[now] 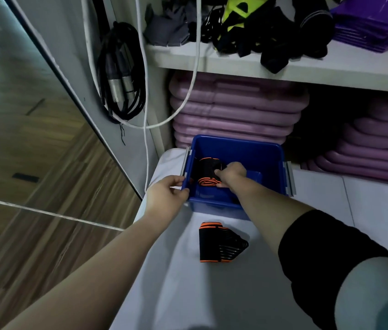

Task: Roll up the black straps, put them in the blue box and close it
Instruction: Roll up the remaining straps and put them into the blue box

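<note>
Gripping box rim (235, 142), left hand (164, 195); right hand (232, 173) around rolled strap (208, 171).

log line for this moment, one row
step: placing rolled strap in blue box | right hand: on strap inside box | left hand: gripping box's left rim | second strap: on table, outside | lid: not on

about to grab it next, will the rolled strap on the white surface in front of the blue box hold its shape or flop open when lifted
The rolled strap is probably soft fabric: its layers already fan out loosely at one end, so it may unroll unless pinched across the roll. It looks light and flattened, so unlikely to roll away on the white surface.
</note>
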